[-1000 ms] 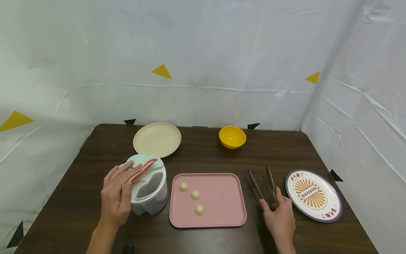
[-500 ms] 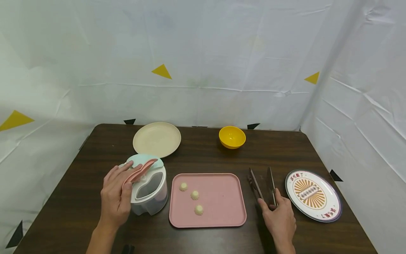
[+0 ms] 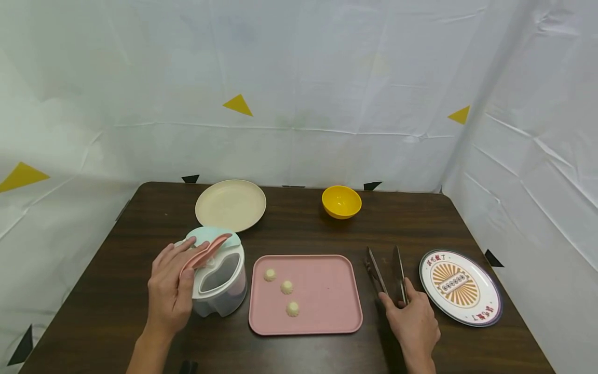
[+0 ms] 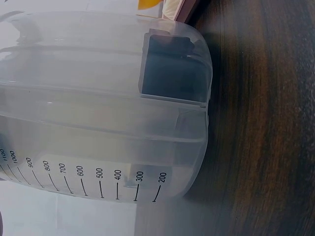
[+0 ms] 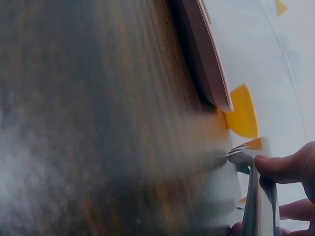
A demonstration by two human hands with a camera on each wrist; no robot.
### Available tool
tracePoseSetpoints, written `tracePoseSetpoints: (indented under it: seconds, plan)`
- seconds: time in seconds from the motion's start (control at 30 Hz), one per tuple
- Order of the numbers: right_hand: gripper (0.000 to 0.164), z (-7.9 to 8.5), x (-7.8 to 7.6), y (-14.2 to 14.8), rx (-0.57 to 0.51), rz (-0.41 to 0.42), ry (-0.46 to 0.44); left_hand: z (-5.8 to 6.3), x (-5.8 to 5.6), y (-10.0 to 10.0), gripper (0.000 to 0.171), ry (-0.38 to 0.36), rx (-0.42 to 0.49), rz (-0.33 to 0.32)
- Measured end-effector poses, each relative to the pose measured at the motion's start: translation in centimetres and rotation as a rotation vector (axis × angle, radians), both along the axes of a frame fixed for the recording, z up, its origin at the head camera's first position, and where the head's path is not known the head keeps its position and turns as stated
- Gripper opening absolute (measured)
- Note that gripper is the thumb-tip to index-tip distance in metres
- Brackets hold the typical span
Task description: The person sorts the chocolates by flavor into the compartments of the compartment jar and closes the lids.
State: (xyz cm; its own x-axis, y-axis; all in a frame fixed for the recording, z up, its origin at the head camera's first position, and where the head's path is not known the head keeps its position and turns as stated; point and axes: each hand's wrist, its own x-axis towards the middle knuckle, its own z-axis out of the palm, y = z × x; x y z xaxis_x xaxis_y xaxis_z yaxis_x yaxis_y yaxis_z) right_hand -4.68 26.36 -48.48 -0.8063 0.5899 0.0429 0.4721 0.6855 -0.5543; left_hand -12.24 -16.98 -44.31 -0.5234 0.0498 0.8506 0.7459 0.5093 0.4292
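On the left of the table stands a clear, compartmented storage container point(image 3: 218, 296) with measuring marks on its wall point(image 4: 98, 142). Its pink flap lid point(image 3: 212, 250) is tilted up, baring one opening, while a mint lid point(image 3: 219, 235) covers the far side. My left hand point(image 3: 170, 283) holds the pink lid between thumb and fingers. My right hand point(image 3: 413, 319) grips metal tongs point(image 3: 379, 275) near their rear end, low over the table, with the two arms apart and nothing between the tips. Between the hands lies a pink tray point(image 3: 327, 293) bearing three small pale pieces point(image 3: 287, 287).
A cream plate point(image 3: 231, 205) lies behind the container. At the back stands a yellow bowl point(image 3: 341, 202). A white patterned plate point(image 3: 486, 291) is right of the tongs. White sheeting point(image 3: 299, 78) rises behind and beside the dark wooden table point(image 3: 299, 358).
The right hand and the tongs have shifted very slightly, the tong tips a little to the right. The left hand, container and tray stay where they were.
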Motion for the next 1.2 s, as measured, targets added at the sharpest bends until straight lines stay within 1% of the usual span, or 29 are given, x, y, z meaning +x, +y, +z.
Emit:
tracePoseSetpoints:
  seconds: [0.23, 0.37, 0.43, 0.53, 0.6, 0.7, 0.8, 0.9, 0.97, 1.2]
  plan:
    - [0.082, 0.2, 0.0, 0.1, 0.009, 0.002, -0.019, 0.0, 0.0, 0.0, 0.036, -0.005, 0.001, -0.001]
    - [0.087, 0.4, 0.0, 0.2, 0.004, 0.014, -0.032, 0.0, -0.1, 0.0, 0.036, 0.007, 0.004, -0.002]
    - [0.088, 0.5, 0.0, 0.2, 0.006, 0.014, -0.021, 0.0, -0.2, 0.0, 0.036, 0.016, 0.006, -0.004]
    - [0.085, 0.8, -0.1, 0.1, 0.038, 0.016, 0.041, 0.0, -0.2, 0.0, 0.036, 0.019, 0.007, -0.006]
    - [0.079, 1.2, -0.2, -0.3, 0.067, 0.02, 0.111, 0.0, -0.1, 0.0, 0.036, 0.015, 0.006, -0.007]
    - [0.071, 2.1, -0.6, -1.2, 0.107, 0.063, 0.229, 0.0, -0.1, 0.0, 0.036, 0.005, 0.004, -0.005]
    - [0.064, 3.0, -1.1, -2.5, 0.108, 0.159, 0.343, 0.0, 0.0, 0.0, 0.036, 0.002, 0.004, -0.004]
    - [0.06, 3.8, -2.0, -4.3, 0.068, 0.312, 0.423, 0.0, 0.0, 0.0, 0.036, 0.003, 0.004, -0.004]
    - [0.059, 4.3, -2.6, -5.8, 0.02, 0.422, 0.448, 0.0, 0.0, 0.0, 0.036, 0.005, 0.005, -0.004]
    - [0.055, 6.0, -4.3, -11.6, -0.18, 0.76, 0.476, 0.0, 0.0, 0.0, 0.036, 0.016, 0.004, -0.007]
